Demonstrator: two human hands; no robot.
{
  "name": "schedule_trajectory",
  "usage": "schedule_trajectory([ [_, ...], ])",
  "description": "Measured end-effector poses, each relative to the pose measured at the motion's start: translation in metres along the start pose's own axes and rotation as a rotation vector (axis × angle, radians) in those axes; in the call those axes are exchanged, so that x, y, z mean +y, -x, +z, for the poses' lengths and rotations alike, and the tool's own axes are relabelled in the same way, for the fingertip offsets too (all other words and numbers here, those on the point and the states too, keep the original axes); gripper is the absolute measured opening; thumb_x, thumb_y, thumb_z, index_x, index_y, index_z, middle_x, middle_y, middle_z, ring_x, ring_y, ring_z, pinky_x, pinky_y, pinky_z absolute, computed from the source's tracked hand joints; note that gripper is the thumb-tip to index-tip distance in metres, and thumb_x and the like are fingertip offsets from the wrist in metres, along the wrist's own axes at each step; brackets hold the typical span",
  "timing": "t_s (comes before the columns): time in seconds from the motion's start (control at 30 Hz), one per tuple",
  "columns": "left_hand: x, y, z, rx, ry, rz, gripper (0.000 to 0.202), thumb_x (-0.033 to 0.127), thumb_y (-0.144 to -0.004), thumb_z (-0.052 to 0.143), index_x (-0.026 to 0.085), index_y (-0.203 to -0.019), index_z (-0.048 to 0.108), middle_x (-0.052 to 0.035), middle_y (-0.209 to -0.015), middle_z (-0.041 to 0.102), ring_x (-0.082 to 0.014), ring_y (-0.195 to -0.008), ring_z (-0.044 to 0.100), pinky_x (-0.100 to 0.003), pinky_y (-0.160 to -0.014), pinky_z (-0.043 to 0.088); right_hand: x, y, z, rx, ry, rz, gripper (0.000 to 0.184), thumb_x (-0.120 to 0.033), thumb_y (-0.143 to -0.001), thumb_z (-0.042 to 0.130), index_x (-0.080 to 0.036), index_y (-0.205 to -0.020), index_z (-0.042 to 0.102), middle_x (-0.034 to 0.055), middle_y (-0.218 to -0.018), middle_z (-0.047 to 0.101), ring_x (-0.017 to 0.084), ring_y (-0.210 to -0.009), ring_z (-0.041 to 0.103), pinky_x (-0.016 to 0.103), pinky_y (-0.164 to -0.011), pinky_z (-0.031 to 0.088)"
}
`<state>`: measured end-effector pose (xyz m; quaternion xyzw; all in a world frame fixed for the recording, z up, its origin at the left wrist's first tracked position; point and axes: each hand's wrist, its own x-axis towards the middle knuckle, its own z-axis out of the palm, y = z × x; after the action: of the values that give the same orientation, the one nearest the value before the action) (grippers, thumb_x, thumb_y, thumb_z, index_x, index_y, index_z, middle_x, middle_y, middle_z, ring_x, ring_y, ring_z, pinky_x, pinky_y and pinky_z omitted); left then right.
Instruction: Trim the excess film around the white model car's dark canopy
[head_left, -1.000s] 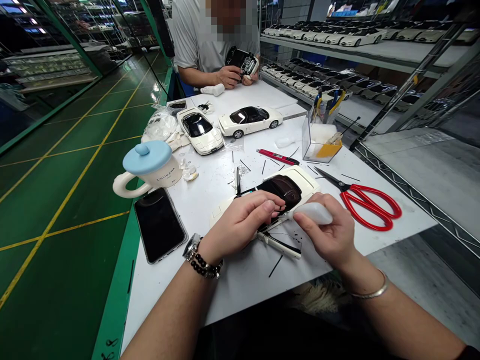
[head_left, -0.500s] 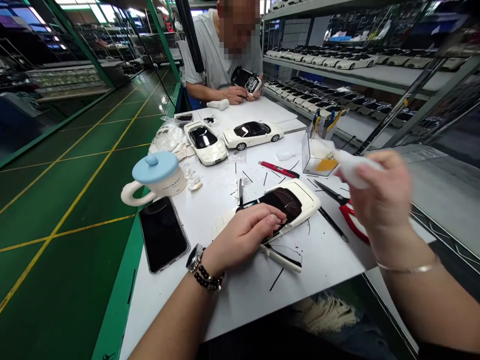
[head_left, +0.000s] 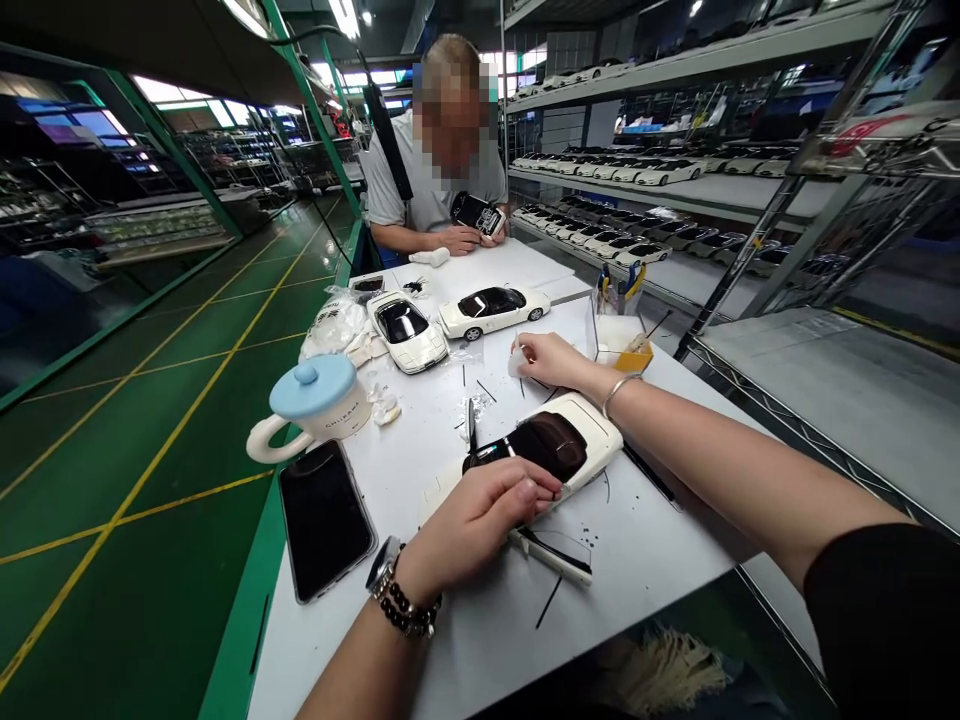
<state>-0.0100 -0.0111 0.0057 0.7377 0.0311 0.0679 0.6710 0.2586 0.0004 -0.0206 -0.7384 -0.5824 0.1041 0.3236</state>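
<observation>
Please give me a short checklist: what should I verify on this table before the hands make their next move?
1. Left hand rests on the white model car: ok.
2. Right hand grips the small white piece: cannot tell; the fingertips are at it, but the grip is hidden.
3. Phone lies apart from the car: ok.
4. Mug has its blue lid on: ok.
5. Loose white strip lies free of the left hand: cannot tell; it lies close under the hand.

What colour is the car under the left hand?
White car, dark roof, under left hand; head view.
</observation>
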Motion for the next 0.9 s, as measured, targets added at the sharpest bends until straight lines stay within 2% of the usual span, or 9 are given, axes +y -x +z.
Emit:
schedule_trajectory([
  [0.13,-0.001,0.0,-0.001,0.0,0.014,-0.002,0.044,0.049,-0.095,0.039,0.015,-0.07,0.052,-0.0102,-0.108,0.063,-0.0198,-0.092,0.059,-0.037,-0.09,0.048,-0.005,0.013,-0.017,0.06,0.102,0.008,0.044,-0.019,-0.078,0.07,-0.011,-0.119,0.054,0.0109,-0.108,0.063,0.021,-0.093,0.06,0.034,-0.084,0.047],
  [0.2,-0.001,0.001,-0.002,0.001,0.013,-0.001,0.045,0.049,-0.095,0.038,0.015,-0.07,0.052,-0.0102,-0.105,0.063,-0.0194,-0.09,0.059,-0.037,-0.089,0.048,-0.009,0.035,-0.034,0.092,0.151,0.004,0.035,-0.015,-0.081,0.062,-0.011,-0.115,0.057,0.0132,-0.111,0.063,0.023,-0.097,0.06,0.034,-0.084,0.047],
  [0.27,0.0,0.002,-0.003,-0.004,-0.007,-0.011,0.045,0.05,-0.095,0.038,0.015,-0.071,0.053,-0.0105,-0.104,0.064,-0.0195,-0.089,0.06,-0.036,-0.087,0.048,-0.011,0.068,-0.053,0.091,0.214,-0.025,0.02,-0.011,-0.083,0.054,-0.014,-0.1,0.064,0.0107,-0.098,0.066,0.024,-0.09,0.06,0.036,-0.08,0.046],
  [0.33,0.002,0.002,-0.004,-0.001,-0.027,-0.017,0.046,0.052,-0.095,0.037,0.015,-0.073,0.054,-0.0107,-0.103,0.064,-0.0199,-0.09,0.06,-0.036,-0.086,0.048,-0.009,0.107,-0.068,0.039,0.272,-0.084,0.016,-0.009,-0.081,0.052,-0.015,-0.084,0.067,0.0089,-0.084,0.065,0.025,-0.083,0.059,0.036,-0.075,0.046],
  [0.4,0.005,0.002,-0.004,0.007,-0.033,-0.025,0.049,0.055,-0.094,0.036,0.015,-0.072,0.054,-0.0106,-0.102,0.064,-0.0202,-0.09,0.059,-0.035,-0.086,0.047,-0.003,0.146,-0.075,-0.057,0.3,-0.154,0.018,-0.008,-0.08,0.054,-0.018,-0.083,0.069,0.0074,-0.082,0.064,0.024,-0.083,0.058,0.035,-0.075,0.045],
  [0.53,0.01,0.001,-0.004,0.021,-0.005,-0.054,0.054,0.061,-0.092,0.034,0.015,-0.07,0.052,-0.0107,-0.102,0.065,-0.0199,-0.089,0.06,-0.032,-0.084,0.047,0.014,0.198,-0.068,-0.23,0.614,-0.442,0.039,-0.001,-0.085,0.046,-0.018,-0.115,0.063,0.0089,-0.09,0.061,0.022,-0.082,0.055,0.034,-0.071,0.044],
  [0.63,0.012,0.001,-0.003,0.028,0.007,-0.078,0.056,0.063,-0.091,0.034,0.015,-0.068,0.05,-0.0112,-0.105,0.065,-0.0194,-0.089,0.061,-0.031,-0.085,0.048,0.019,0.206,-0.06,-0.208,0.754,-0.61,0.031,-0.001,-0.09,0.043,-0.009,-0.113,0.061,0.01,-0.085,0.057,0.021,-0.079,0.053,0.033,-0.067,0.042],
  [0.73,0.012,0.002,-0.002,0.032,0.007,-0.091,0.056,0.064,-0.091,0.035,0.015,-0.068,0.05,-0.0116,-0.104,0.065,-0.0198,-0.089,0.062,-0.032,-0.086,0.048,0.015,0.202,-0.06,-0.167,0.749,-0.749,0.021,-0.004,-0.093,0.042,-0.011,-0.095,0.062,0.0078,-0.08,0.056,0.019,-0.074,0.05,0.033,-0.066,0.039],
  [0.9,0.01,0.004,-0.003,0.025,0.025,-0.099,0.055,0.063,-0.091,0.036,0.015,-0.069,0.051,-0.0114,-0.105,0.065,-0.0198,-0.091,0.062,-0.031,-0.087,0.048,0.002,0.21,-0.058,0.008,0.525,-0.725,0.015,-0.007,-0.09,0.046,-0.017,-0.087,0.056,0.004,-0.071,0.054,0.017,-0.064,0.045,0.032,-0.059,0.034],
])
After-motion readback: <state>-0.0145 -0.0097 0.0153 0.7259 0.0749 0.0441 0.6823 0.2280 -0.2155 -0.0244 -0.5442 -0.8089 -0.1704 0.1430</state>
